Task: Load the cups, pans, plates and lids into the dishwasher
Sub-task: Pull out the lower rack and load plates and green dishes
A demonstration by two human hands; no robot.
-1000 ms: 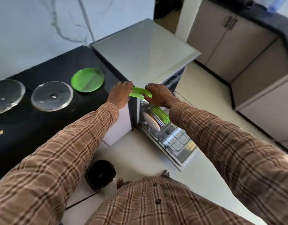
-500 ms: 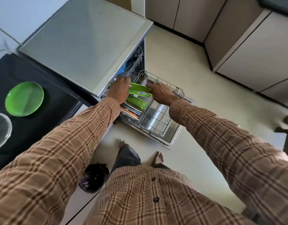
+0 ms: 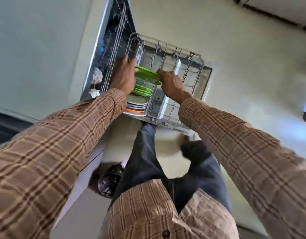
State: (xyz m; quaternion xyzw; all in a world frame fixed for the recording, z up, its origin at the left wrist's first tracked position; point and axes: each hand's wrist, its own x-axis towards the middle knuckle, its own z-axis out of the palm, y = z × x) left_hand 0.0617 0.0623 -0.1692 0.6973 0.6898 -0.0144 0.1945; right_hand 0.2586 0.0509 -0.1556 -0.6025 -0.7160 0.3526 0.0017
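Leaning in over the open dishwasher, I now look almost straight down into its pulled-out lower rack; a second ago I was still beside the desk, with the green plate level above its edge, and that desk is now out of view. So the carry is finished and what remains, as I judge it, is seating the plate.

In the left part of the rack, green plates already stand on edge, with pale ones nearer me; the right part is bare wire.

My green plate now hangs over that row, just above and beyond the standing plates. It is seen nearly edge-on, its long axis running left to right, its right end lower and nearer me.

My left hand curls round its left rim, and my right hand pinches the right rim.
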